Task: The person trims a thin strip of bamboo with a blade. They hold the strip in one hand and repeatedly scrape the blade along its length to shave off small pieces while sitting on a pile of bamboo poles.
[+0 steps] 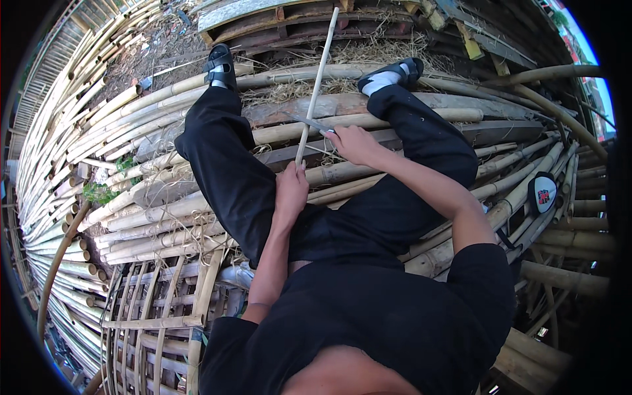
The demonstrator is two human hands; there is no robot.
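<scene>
The left hand (291,189) has its grip closed around the near end of the pale strip (318,84). Right of the strip, the right hand (351,143) grips the knife (318,126) by its handle; the blade crosses the strip. Bamboo poles (271,135) lie beneath the strip. The left sandal (220,66) and right sandal (411,69) flank it.

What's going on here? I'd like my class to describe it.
The left hand grips the near end of a long, pale strip, which slants away between the legs. The right hand holds a knife, its blade crossing the strip; whether it is cutting, I can't tell. Bamboo poles lie all around.
</scene>
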